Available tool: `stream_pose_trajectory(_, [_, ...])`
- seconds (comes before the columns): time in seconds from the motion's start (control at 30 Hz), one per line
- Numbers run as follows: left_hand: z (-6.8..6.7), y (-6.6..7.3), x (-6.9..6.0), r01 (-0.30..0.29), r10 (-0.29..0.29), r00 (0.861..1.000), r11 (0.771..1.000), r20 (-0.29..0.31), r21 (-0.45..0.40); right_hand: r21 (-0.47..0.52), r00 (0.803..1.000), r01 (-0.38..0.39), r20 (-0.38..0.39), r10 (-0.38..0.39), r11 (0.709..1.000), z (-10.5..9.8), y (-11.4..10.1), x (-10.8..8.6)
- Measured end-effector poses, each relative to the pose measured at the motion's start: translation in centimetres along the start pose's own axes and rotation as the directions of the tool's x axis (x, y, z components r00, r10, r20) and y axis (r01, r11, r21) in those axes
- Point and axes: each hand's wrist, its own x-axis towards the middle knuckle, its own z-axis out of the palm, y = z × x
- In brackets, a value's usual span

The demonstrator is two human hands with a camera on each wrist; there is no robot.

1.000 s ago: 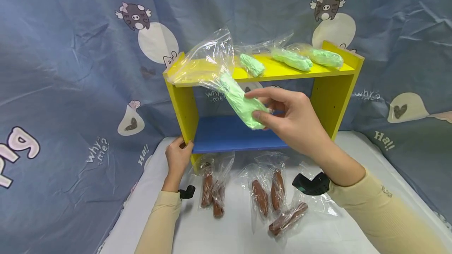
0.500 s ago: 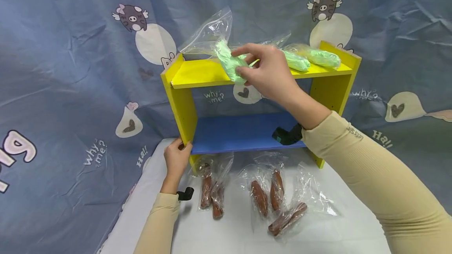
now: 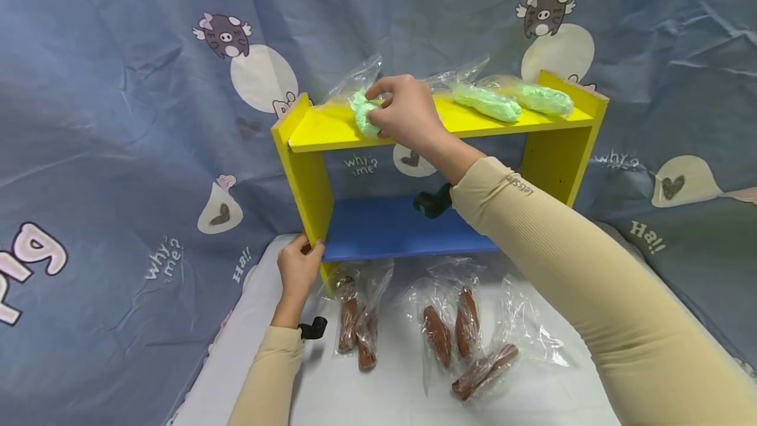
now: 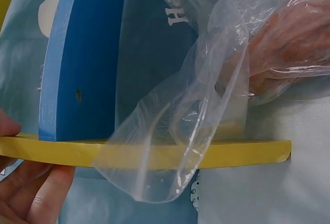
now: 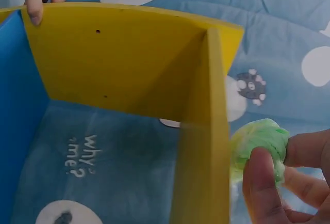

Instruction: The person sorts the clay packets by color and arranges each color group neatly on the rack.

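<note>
My right hand (image 3: 409, 116) pinches a light-green, soft-looking lump in a clear plastic bag (image 3: 362, 114) between thumb and fingers. It is at the left part of the yellow top board (image 3: 319, 129) of a small shelf; whether it touches the board I cannot tell. In the right wrist view, the green lump (image 5: 262, 140) sits between the thumb and fingers, just beyond the board's edge. Lower left, my left hand (image 3: 298, 268) grips the shelf's yellow side panel (image 4: 154, 154), thumb on one face and fingers on the other. Two similar green bagged lumps (image 3: 487, 102) lie further right on the top board.
Below the blue shelf board (image 3: 396, 225), several brown pieces in clear bags (image 3: 437, 336) lie on the white tabletop (image 3: 408, 400). One clear bag (image 4: 170, 146) overlaps the side panel in the left wrist view. A blue patterned cloth (image 3: 118, 117) hangs behind.
My right hand has carried the green bagged lump up and left from in front of the shelf to the top board's left part. My left hand keeps its grip on the side panel.
</note>
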Motion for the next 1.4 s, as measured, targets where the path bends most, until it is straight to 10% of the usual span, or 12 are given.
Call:
stream_pose_trajectory(0.37, [0.1, -0.3, -0.1, -0.027, 0.027, 0.999, 1.0, -0.018, -0.01, -0.316, 0.986, 0.087, -0.111, -0.128, 0.945, 2.4, 0.3, 0.6])
stream_pose_trajectory(1.0, [0.1, -0.2, 0.1, -0.018, 0.018, 1.0, 1.0, -0.002, 0.004, -0.503, 0.985, 0.125, -0.04, -0.168, 0.855, 2.8, -0.1, 0.7])
stream_pose_trajectory(1.27, [0.2, -0.4, -0.2, -0.012, 0.012, 1.0, 1.0, -0.012, -0.004, -0.402, 0.997, 0.066, 0.051, -0.05, 0.913, 0.5, -1.6, 0.0])
stream_pose_trajectory(1.4, [0.2, -0.4, -0.2, -0.026, 0.026, 1.0, 1.0, -0.014, -0.006, -0.359, 0.991, 0.114, -0.02, -0.129, 0.926, -1.4, -2.0, -1.7])
